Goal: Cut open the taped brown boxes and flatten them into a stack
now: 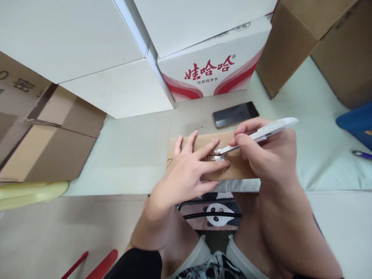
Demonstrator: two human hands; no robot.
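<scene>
Gripping slim white plastic cutter [271,129] in right hand [270,155], resting splayed left hand [187,168] on brown rectangular cardboard box [238,169], probably light, stiff, best held at ends.

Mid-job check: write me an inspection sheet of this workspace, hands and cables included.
Surface: pale green tabletop, looks smooth.
Job's things: cardboard box with clear tape across its seam; white cutter, tip at the tape.
Clutter: phone behind the box; pen at right edge; thin dark strand, nature unclear.
Hands: left hand spread on the box, fingers close to the tip; right hand grips the cutter.
Cables: nothing seen.
Surroundings: red-lettered white carton behind; brown cartons both sides.
</scene>
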